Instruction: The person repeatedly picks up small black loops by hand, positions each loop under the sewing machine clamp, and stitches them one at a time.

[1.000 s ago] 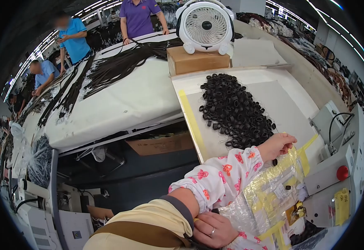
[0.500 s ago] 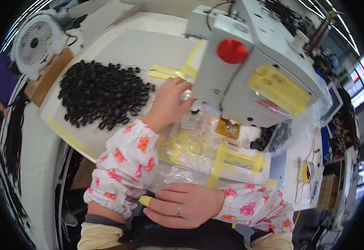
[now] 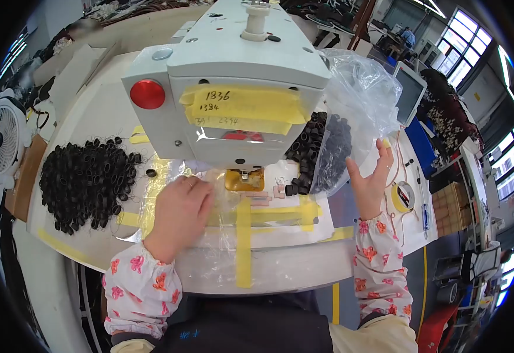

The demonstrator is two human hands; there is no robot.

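Fingers bent and pressed together, my left hand (image 3: 181, 213) is over the plastic-covered work surface, left of the needle area (image 3: 244, 177) of a grey sewing machine (image 3: 248, 65). Whether it holds something small cannot be made out. On the right, my right hand (image 3: 372, 179) is raised with thumb and fingers spread and nothing between them. It is beside a clear plastic bag (image 3: 360, 88) with dark pieces inside. Black loops (image 3: 307, 147) lie between the machine head and the bag. A large pile of black loops (image 3: 86, 182) sits left of my left hand, and one loose loop (image 3: 151, 173) lies nearer to it.
A white fan (image 3: 5, 141) stands on a brown box at the far left. A yellow tape roll (image 3: 403, 196), cords and a blue pen (image 3: 425, 216) lie at the right. Behind the bag is a screen (image 3: 409, 93). A person (image 3: 408, 38) is far back.
The view has swung right onto the machine. My right hand has left my left sleeve area and is now raised and spread by the bag. My left hand has moved to the needle area's left side.
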